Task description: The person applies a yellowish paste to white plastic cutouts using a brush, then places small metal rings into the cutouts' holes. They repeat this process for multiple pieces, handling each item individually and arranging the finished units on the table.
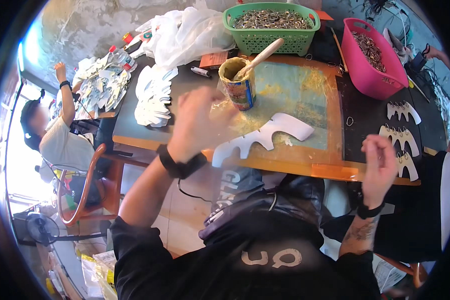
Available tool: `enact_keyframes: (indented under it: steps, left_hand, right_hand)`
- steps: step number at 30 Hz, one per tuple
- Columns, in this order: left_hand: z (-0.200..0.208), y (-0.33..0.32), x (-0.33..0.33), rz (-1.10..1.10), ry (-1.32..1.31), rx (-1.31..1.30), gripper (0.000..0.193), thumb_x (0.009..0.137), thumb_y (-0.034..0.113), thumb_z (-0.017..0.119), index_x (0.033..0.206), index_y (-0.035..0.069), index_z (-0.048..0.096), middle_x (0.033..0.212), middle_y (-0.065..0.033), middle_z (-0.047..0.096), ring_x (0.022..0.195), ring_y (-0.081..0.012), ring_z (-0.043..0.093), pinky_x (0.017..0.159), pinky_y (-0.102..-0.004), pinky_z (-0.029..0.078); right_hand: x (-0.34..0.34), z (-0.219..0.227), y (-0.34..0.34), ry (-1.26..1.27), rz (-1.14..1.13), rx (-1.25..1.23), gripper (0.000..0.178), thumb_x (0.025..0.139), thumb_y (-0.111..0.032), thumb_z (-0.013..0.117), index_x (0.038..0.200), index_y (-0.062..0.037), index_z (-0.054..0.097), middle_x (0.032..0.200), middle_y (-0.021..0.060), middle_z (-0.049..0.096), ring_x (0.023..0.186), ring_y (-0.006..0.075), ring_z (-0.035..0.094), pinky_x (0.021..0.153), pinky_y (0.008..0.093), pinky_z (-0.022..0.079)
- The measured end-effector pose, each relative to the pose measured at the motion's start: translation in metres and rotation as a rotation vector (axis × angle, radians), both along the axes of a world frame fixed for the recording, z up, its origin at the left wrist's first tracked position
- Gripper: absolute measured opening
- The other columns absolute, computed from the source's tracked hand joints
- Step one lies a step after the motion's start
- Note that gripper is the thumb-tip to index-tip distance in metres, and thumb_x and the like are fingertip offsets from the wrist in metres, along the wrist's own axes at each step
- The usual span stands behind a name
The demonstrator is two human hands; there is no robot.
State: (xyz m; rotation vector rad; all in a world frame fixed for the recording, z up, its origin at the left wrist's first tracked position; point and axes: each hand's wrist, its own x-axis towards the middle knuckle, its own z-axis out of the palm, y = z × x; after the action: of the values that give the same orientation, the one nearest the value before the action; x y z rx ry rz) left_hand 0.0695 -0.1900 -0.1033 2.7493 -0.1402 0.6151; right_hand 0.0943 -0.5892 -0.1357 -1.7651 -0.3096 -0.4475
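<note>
My left hand (200, 117), smeared by motion, is over the table just left of a paint-streaked can (240, 95). A wooden-handled brush (265, 56) leans in that can, its head hidden inside. In front lies a white scalloped cutout (262, 137), partly overhanging the table's near edge. My right hand (379, 165) is raised at the near right edge, its fingers curled together; whatever they may hold is too small to make out. Beside it, white cutouts with metal rings (402, 140) lie in a column on the dark tabletop.
A green basket (270, 40) and a pink basket (377, 80) hold metal rings. A stack of white cutouts (154, 95) sits left, below a clear plastic bag (185, 35). One loose ring (350, 121) lies right. Another person (67, 135) sits at far left beside a heap of cutouts (102, 82).
</note>
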Motion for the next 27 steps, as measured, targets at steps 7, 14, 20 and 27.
enact_keyframes:
  steps: [7, 14, 20, 27]
  left_hand:
    - [-0.049, 0.045, 0.06, -0.133, 0.245, -0.583, 0.085, 0.07, 0.03, 0.096, 0.138, 0.003, 0.053, 0.131, -0.0145, 0.068, 0.124, -0.0247, 0.064, 0.105, -0.0397, 0.05]
    - [-0.028, 0.003, 0.059, -0.046, 0.273, -0.648, 0.091, 0.067, 0.012, 0.094, 0.148, 0.006, 0.051, 0.131, -0.0079, 0.069, 0.126, -0.0187, 0.062, 0.109, -0.0362, 0.048]
    - [-0.027, -0.01, 0.034, 0.039, 0.119, -0.397, 0.074, 0.068, 0.027, 0.095, 0.131, 0.01, 0.06, 0.118, -0.0057, 0.072, 0.111, -0.0262, 0.064, 0.109, -0.04, 0.037]
    - [-0.031, 0.002, 0.038, -0.074, -0.056, -0.256, 0.069, 0.071, 0.027, 0.091, 0.131, 0.013, 0.06, 0.128, -0.004, 0.07, 0.121, -0.0238, 0.062, 0.109, -0.0417, 0.032]
  right_hand:
    - [0.09, 0.081, 0.112, 0.083, 0.585, -0.079, 0.045, 0.098, -0.017, 0.074, 0.135, 0.0015, 0.057, 0.098, 0.0049, 0.068, 0.086, 0.0088, 0.062, 0.076, 0.0246, 0.05]
    - [0.136, 0.071, 0.179, 0.004, 0.854, 0.017, 0.031, 0.1, -0.023, 0.073, 0.121, -0.0015, 0.064, 0.091, 0.0014, 0.065, 0.079, 0.0062, 0.057, 0.071, 0.0227, 0.047]
    - [0.114, 0.121, 0.128, -0.342, 0.746, 0.071, 0.017, 0.105, -0.007, 0.055, 0.116, 0.0049, 0.061, 0.113, 0.0115, 0.064, 0.087, 0.0115, 0.06, 0.079, 0.0265, 0.05]
    - [0.12, 0.148, 0.102, -0.485, 0.876, -0.041, 0.03, 0.102, -0.02, 0.058, 0.116, 0.0065, 0.059, 0.112, 0.0174, 0.064, 0.087, 0.0163, 0.06, 0.076, 0.0295, 0.048]
